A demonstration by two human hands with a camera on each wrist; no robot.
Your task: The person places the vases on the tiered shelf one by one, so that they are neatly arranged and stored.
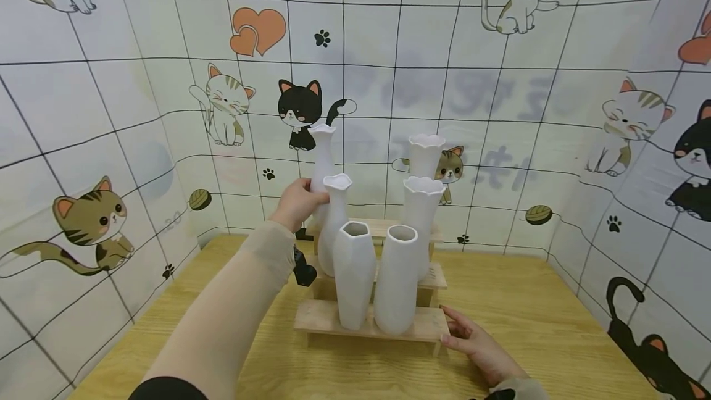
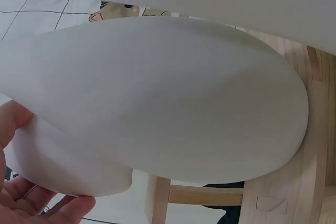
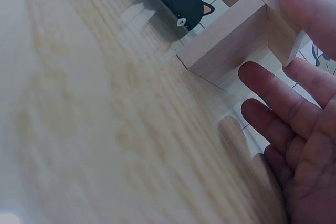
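Observation:
My left hand (image 1: 297,204) grips a tall white vase (image 1: 322,159) with a wavy rim at the back left, thumb on one side and fingers on the other. In the left wrist view a narrow gap shows between this vase's base (image 2: 113,182) and the top step. Nearer me, a rounder white vase (image 1: 335,233) stands on the middle step and partly hides it. My right hand (image 1: 480,347) pinches the right end of the lowest step of the wooden stand (image 1: 316,320) between thumb and index finger; its other fingers (image 3: 286,100) stretch out below.
On the lowest step stand a faceted white vase (image 1: 355,283) and a smooth white vase (image 1: 395,283). Two frilled vases, one nearer (image 1: 423,221) and one farther (image 1: 425,156), are at the right. Beneath is a wood-grain table (image 1: 500,301); cat-print walls (image 1: 378,36) enclose it.

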